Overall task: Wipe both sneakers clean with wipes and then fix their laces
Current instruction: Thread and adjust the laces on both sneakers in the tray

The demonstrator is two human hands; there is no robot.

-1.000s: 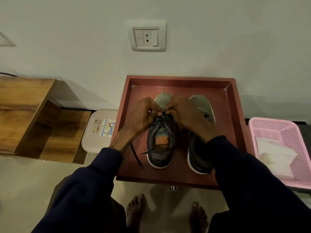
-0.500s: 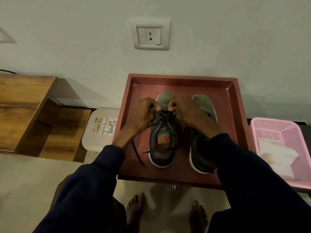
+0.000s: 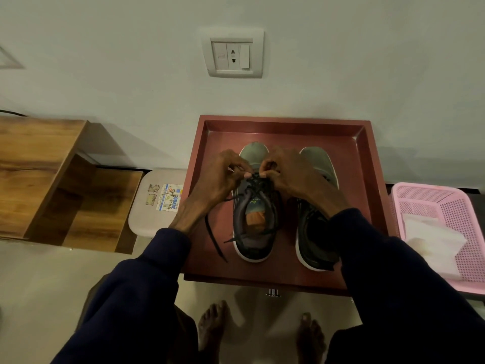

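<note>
lacing stage: left hand (image 3: 217, 177) and right hand (image 3: 288, 174) pinch the black lace (image 3: 256, 187) of the left grey-and-black mesh sneaker (image 3: 256, 232) in the dark red rectangular tray (image 3: 354, 166); the right sneaker (image 3: 316, 161) is judged pending.

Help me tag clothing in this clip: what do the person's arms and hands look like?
Both arms are covered by long, dark navy sleeves of soft, loose fabric, the left sleeve and right sleeve each ending at the wrist. The left hand and right hand are bare: no gloves, and no watch or ring shows.
</note>
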